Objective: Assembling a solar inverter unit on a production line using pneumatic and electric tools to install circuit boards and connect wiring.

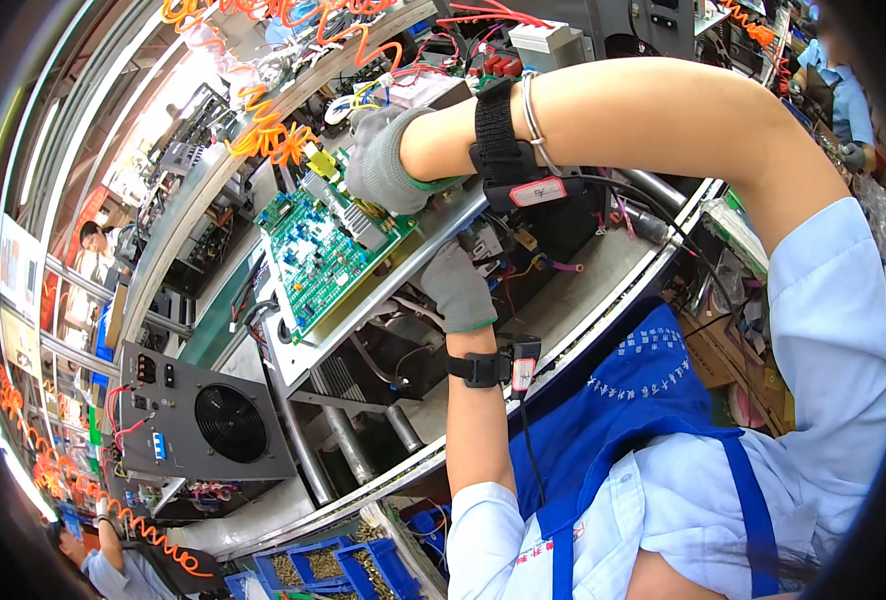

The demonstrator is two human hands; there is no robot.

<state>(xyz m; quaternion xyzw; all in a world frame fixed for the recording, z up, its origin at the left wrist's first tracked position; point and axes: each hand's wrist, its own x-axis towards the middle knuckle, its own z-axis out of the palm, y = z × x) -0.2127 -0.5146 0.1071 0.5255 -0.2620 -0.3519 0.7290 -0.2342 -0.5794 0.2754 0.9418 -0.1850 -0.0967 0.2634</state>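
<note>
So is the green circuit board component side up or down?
Component side up: the green circuit board shows mounted parts and a grey heatsink facing the camera.

Right arm (653,120) is bent at the elbow, its forearm directed leftward across the far side of the scene. Right hand (388,160) is gray-gloved, fingers curled, tips hidden. Left forearm (478,430) is extended from near to far. Left hand (455,287), similarly gloved, is angled slightly leftward; its fingertips are obscured. Both wrists are strapped; grip cannot be determined.
</note>
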